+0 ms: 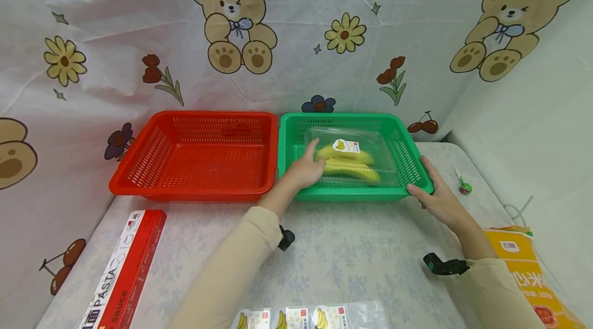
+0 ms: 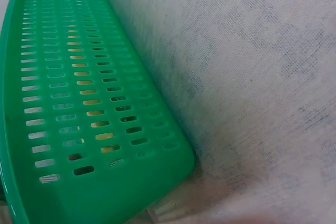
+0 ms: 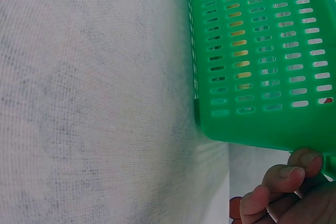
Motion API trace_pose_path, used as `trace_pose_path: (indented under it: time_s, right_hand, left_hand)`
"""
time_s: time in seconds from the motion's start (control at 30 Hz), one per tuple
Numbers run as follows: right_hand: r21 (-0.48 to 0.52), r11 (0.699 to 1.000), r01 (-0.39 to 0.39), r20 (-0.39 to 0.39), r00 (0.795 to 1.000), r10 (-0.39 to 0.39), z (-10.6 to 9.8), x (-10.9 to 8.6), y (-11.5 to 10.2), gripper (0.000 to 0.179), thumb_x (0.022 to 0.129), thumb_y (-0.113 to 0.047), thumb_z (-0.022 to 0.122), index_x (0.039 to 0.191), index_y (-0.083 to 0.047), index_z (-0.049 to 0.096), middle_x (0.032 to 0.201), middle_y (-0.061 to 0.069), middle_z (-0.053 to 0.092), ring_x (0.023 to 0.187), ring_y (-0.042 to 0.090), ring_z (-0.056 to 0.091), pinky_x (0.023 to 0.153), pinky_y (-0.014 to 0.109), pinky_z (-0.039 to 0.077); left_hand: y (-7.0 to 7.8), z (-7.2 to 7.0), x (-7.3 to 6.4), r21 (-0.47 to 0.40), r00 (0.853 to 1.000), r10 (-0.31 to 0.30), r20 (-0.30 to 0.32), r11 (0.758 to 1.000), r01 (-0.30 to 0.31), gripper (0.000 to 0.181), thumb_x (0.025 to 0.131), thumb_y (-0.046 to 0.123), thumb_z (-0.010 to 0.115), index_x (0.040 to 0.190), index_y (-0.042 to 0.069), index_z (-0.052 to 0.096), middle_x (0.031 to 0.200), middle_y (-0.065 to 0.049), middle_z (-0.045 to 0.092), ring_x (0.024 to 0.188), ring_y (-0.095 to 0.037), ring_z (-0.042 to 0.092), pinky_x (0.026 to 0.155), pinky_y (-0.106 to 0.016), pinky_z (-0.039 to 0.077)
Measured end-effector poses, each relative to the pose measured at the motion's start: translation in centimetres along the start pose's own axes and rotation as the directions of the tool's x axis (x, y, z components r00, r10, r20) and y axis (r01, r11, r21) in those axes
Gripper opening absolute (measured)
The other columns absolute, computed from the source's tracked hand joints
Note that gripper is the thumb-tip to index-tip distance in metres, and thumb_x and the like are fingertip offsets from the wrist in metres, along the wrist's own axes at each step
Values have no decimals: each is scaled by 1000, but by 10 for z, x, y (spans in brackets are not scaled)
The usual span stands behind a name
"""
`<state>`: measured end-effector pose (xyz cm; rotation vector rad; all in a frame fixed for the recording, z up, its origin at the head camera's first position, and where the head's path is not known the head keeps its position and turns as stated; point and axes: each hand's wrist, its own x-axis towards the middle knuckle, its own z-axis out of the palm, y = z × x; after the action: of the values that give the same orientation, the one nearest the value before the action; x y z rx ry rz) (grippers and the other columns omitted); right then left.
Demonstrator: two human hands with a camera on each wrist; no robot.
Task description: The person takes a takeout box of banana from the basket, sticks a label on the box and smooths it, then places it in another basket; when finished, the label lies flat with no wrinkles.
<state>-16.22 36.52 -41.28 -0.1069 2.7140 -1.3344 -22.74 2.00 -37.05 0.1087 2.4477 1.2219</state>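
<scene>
A green plastic basket [image 1: 354, 194] with slotted walls stands at the back of the table. Inside it lies a clear plastic box [image 1: 384, 156] of yellow bananas [image 1: 352, 168] with a white banana label [image 1: 346, 145] on its lid. My left hand [image 1: 306, 168] reaches over the basket's front left, index finger extended across the box's left end. Its wrist view shows mostly the basket's front wall [image 2: 79, 192]. My right hand [image 1: 440, 197] grips the front right corner, thumb at the front rim and fingers round the side; in its wrist view, curled fingers [image 3: 286, 177] show below that corner.
A red basket [image 1: 192, 196] stands left of the green one. A red pasta sauce box [image 1: 125, 270] lies at front left, banana label stickers [image 1: 292, 318] at the front edge. On the right are a wrapped lollipop [image 1: 465, 186] and an orange bag [image 1: 528, 267]. A patterned curtain [image 1: 296, 35] hangs behind.
</scene>
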Motion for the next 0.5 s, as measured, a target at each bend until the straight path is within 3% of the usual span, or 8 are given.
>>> trace_pose_path:
  time_s: [0.1, 0.17, 0.2, 0.27, 0.5]
  right_hand:
    - [-1, 1000, 3, -1, 1000, -3, 0, 0, 0, 84, 104, -33, 52, 159, -31, -11, 142, 23, 33, 78, 13, 47, 59, 27, 46]
    - [-2, 1000, 3, 0, 1000, -3, 0, 0, -1, 83, 104, -33, 52, 159, -32, -11, 142, 22, 34, 78, 13, 47, 59, 28, 46]
    - [-1, 1000, 3, 0, 1000, -3, 0, 0, -1, 83, 104, -33, 52, 159, -32, -11, 142, 22, 34, 78, 13, 47, 59, 28, 46]
    - [0, 1000, 1, 2, 1000, -1, 0, 0, -1, 83, 104, -33, 51, 159, -32, -11, 142, 22, 34, 77, 13, 47, 59, 28, 46]
    - [-4, 1000, -2, -2, 1000, 2, 0, -1, -3, 83, 104, -33, 52, 159, -33, -11, 140, 23, 34, 75, 14, 46, 58, 28, 46]
  left_hand:
    - [-1, 0, -1, 44, 1000, -2, -7, 999, 3, 61, 105, 37, 32, 159, 40, 3, 147, -12, 50, 70, -21, 52, 70, -39, 43]
    - [-1, 1, -2, 61, 1000, -3, -13, 998, 4, 61, 106, 37, 32, 159, 39, 3, 152, -14, 46, 99, -29, 61, 82, -44, 45]
    - [-1, 1, -3, 64, 1000, -4, -18, 998, 5, 60, 106, 37, 32, 159, 38, 4, 155, -13, 42, 116, -34, 58, 90, -47, 45]
    - [-1, 2, -4, 73, 1000, -3, -30, 997, 5, 60, 106, 36, 32, 160, 36, 4, 158, -14, 38, 133, -41, 47, 100, -52, 43]
    - [1, 8, -7, 138, 996, 7, -86, 990, 4, 59, 107, 33, 31, 161, 31, 7, 157, -21, 37, 144, -43, 35, 111, -57, 37]
